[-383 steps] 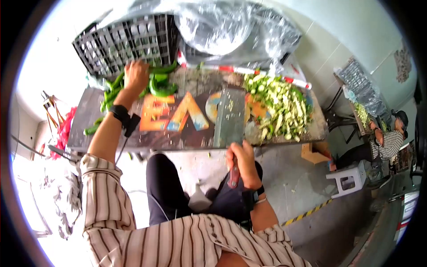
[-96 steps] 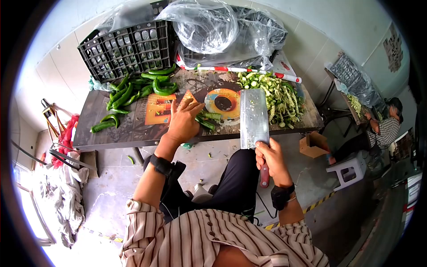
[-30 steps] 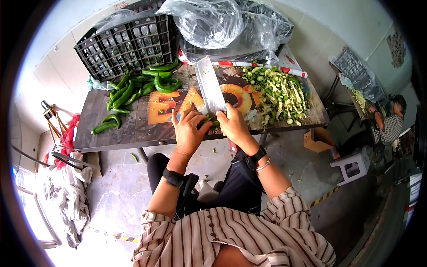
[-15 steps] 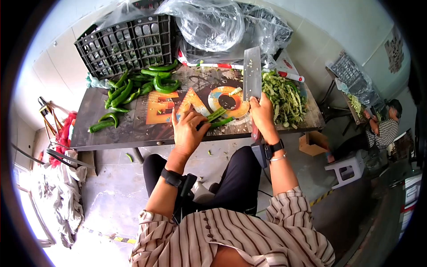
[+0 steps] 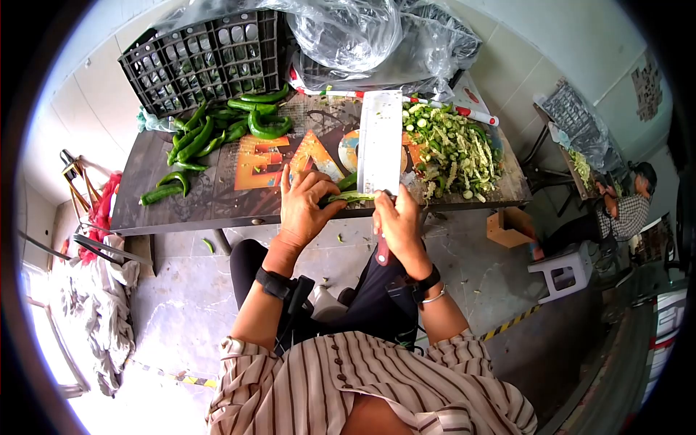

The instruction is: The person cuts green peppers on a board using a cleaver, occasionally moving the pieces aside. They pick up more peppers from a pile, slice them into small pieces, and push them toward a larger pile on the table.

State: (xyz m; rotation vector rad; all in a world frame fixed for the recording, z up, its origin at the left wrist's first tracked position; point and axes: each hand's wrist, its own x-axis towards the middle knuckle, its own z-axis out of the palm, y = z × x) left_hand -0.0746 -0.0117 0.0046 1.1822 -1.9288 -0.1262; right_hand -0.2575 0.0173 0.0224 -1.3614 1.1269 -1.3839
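Note:
My right hand (image 5: pixel 400 223) is closed round the red handle of a cleaver (image 5: pixel 380 141), whose broad blade lies over the table with its edge by the pepper pieces. Left of it, my left hand (image 5: pixel 308 206) presses with bent fingers on a split green pepper (image 5: pixel 351 196) near the table's front edge. Whole green peppers (image 5: pixel 194 141) lie on the left of the table. To the right of the blade is a pile of chopped pepper and pale seed cores (image 5: pixel 460 152).
A black crate (image 5: pixel 206 65) and clear plastic bags (image 5: pixel 348 36) stand along the back of the table (image 5: pixel 217 203). Far right, a person (image 5: pixel 627 206) sits at another table. A white stool (image 5: pixel 569 275) and a cardboard box (image 5: pixel 510 228) are on the floor.
The cleaver has moved left and down towards my left hand, its blade now beside the split pepper. My right hand has come closer to my left hand.

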